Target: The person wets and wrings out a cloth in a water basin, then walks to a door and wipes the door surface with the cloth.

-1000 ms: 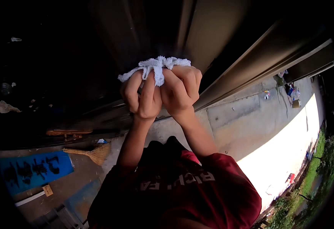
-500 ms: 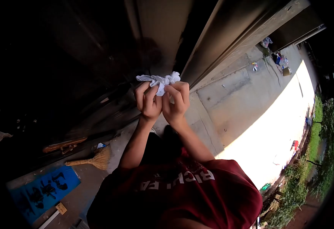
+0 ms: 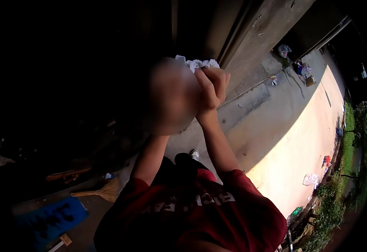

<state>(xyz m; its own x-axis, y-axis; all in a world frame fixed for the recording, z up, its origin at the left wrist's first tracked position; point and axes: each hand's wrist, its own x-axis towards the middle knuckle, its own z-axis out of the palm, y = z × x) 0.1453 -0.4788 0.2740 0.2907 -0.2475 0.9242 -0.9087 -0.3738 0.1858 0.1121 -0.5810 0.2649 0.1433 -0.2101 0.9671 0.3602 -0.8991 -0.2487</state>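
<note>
A crumpled, twisted white cloth (image 3: 197, 64) is held up in front of a dark wall, above the level of my arms. My right hand (image 3: 213, 86) is closed on its right part, with the fingers bent and the cloth standing out over the knuckles. Beside it, just to the left, is my left hand (image 3: 173, 96), raised to the same height. A round blurred patch covers that hand, so its fingers and its hold on the cloth cannot be made out. The left end of the cloth comes out at the top edge of this patch.
Lower left are a straw broom (image 3: 101, 192) and a blue board (image 3: 55, 220) with black writing. A concrete pillar (image 3: 263, 35) stands upper right. Litter (image 3: 303, 69) and a plastic bag (image 3: 284, 51) lie on the pavement (image 3: 267, 113). Bushes (image 3: 328, 201) line the right side.
Both hands and the cloth have moved up and a little to the right in view. The left hand is now blurred over. A white shoe has come into view below.
</note>
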